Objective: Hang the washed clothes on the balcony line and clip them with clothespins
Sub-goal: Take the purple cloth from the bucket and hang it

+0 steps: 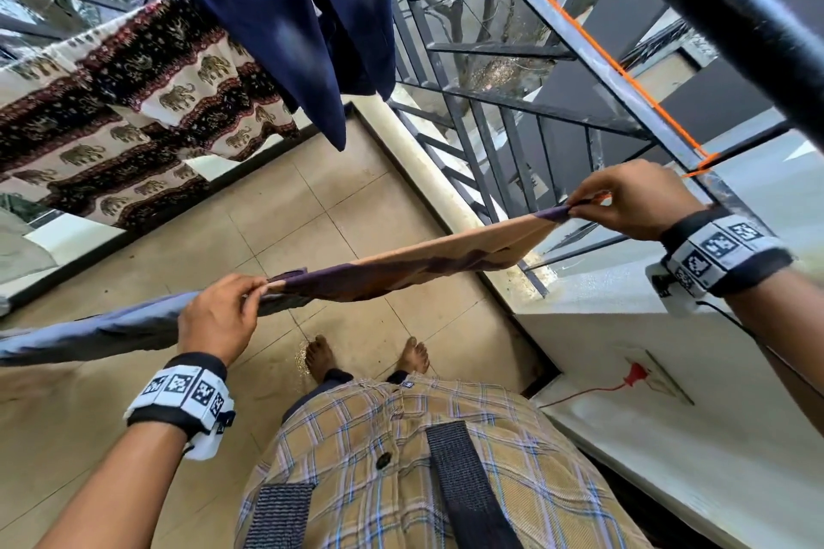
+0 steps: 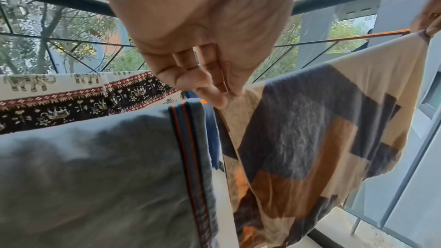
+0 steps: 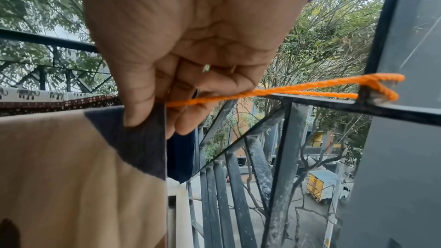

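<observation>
cloth: soft beige knit cloth with dark grey and orange-brown blocks (image 2: 310, 129), draped over the orange braided line (image 3: 298, 90) and stretched flat between both hands, near the balcony railing (image 1: 490, 111).
handling: judged light and limp, probably damp, so some sag and cling is expected; no stiffness, not fragile, low slip on the braided line.
hold points: top edge at the two corners is judged best, close to the line, so the fold is kept even on both sides.
left hand (image 2: 203, 31): thumb and fingertips (image 2: 216, 97) closed in a pinch on the cloth's left top corner; remaining fingers curled, nothing else held.
right hand (image 3: 186, 44): thumb pressed on the dark corner patch, fingers curled behind it; the right top corner is pinched just where the line passes, and the line itself may be caught in the same pinch, which cannot be confirmed from the wrist view.
line anchor: the line is tied to the railing bar just beyond the right hand.
neighbours: grey cloth with a striped border (image 2: 95, 167) is hung just beside the left hand; navy garment (image 1: 312, 22) and elephant-print cloth (image 1: 133, 103) are hung farther along.
clothespins: none visible at either hand; clipping is judged not yet done.
</observation>
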`<action>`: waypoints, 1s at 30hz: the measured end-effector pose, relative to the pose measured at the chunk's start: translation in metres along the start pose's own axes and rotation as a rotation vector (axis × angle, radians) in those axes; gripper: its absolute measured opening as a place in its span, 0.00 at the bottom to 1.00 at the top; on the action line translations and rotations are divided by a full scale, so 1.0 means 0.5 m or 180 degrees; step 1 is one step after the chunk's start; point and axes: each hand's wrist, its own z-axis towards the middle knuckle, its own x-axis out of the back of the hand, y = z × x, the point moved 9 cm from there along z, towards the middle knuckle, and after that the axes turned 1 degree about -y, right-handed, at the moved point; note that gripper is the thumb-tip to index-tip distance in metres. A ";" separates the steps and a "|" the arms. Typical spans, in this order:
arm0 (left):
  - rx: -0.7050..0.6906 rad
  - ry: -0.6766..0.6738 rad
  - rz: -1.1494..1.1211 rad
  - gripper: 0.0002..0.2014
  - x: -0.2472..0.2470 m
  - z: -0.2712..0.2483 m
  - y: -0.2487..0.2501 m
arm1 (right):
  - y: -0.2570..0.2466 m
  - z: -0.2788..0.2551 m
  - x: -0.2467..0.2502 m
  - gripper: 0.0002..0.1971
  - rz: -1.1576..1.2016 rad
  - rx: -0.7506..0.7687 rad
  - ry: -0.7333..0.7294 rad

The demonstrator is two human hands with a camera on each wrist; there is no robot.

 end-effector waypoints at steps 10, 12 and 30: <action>0.0035 -0.0206 -0.0839 0.09 0.010 -0.007 -0.021 | -0.034 0.004 0.022 0.13 0.0216 0.0059 -0.0065; -0.0111 -0.0289 -0.0875 0.12 0.020 -0.017 -0.015 | -0.064 0.009 0.041 0.12 0.0261 0.0152 0.0129; 0.0973 0.0063 -0.1547 0.14 0.114 -0.356 -0.451 | -0.898 0.096 -0.204 0.09 0.0552 0.1489 -0.0710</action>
